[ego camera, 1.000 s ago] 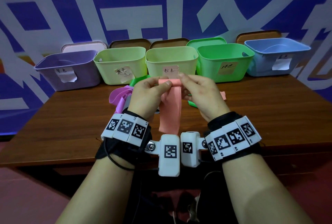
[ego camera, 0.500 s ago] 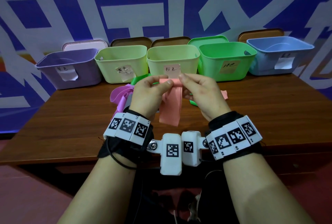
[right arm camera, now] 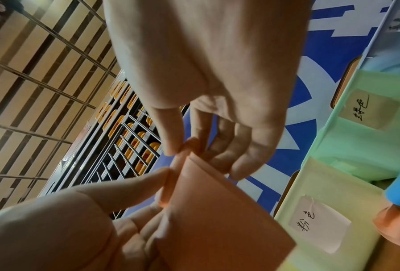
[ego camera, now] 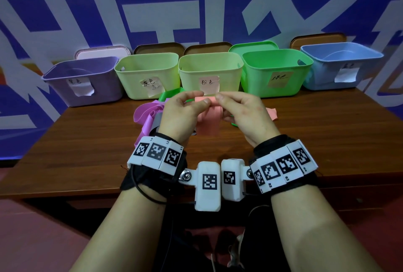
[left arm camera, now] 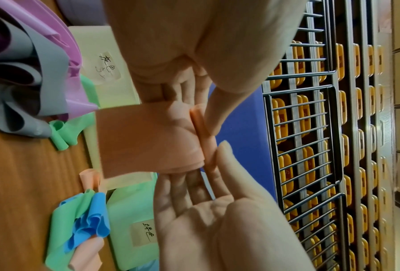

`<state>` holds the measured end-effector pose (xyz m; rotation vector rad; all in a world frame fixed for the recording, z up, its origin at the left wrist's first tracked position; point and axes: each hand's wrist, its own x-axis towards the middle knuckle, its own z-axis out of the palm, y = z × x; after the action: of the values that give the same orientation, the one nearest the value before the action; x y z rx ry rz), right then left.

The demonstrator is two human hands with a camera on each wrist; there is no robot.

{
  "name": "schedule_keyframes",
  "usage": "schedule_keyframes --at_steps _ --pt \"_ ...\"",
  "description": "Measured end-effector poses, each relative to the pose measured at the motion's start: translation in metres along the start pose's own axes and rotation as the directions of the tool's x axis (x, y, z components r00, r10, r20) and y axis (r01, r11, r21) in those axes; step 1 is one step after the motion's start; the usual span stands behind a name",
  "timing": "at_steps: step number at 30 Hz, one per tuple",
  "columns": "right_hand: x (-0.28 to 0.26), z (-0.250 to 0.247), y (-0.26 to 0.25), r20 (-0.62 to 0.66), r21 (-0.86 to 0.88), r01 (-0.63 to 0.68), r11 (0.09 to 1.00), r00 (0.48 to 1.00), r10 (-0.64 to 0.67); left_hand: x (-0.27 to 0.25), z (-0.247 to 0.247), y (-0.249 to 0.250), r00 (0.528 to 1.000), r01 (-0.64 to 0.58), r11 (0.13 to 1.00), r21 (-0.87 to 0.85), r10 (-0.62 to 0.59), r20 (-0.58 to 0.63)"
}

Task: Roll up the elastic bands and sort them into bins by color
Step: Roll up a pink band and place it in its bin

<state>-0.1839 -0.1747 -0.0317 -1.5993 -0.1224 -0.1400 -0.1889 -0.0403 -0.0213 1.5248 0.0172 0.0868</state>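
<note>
Both hands met above the table (ego camera: 87, 141): the left hand (ego camera: 181, 117) and right hand (ego camera: 244, 114) each pinched the rolled top edge of a salmon-pink elastic band (ego camera: 210, 122). That thin roll lay crosswise, left to right, while the flat, smooth tail hung straight down before the labelled yellow-green bin (ego camera: 209, 69).

Smooth matt pink band (ego camera: 210, 120), wooden table (ego camera: 87, 141)
</note>
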Motion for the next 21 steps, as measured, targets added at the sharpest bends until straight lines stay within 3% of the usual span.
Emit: schedule_keyframes --at_steps 3,10,21 --pt "0.0001 -0.0008 0.0013 -0.045 -0.013 0.03 0.999 0.999 -0.031 0.0004 0.0006 -0.0025 1.0 0.008 1.0 -0.006 -0.007 0.022" --pt "-0.0008 -0.0014 0.0008 -0.009 0.087 0.005 0.996 1.0 -0.004 -0.0016 0.0021 -0.0042 1.0 0.003 0.999 -0.034 -0.003 -0.01" --pt "-0.0011 -0.0021 0.0023 -0.016 0.049 0.028 0.998 1.0 -0.027 -0.0053 0.0048 -0.0023 1.0 0.022 0.999 -0.04 -0.022 -0.011"
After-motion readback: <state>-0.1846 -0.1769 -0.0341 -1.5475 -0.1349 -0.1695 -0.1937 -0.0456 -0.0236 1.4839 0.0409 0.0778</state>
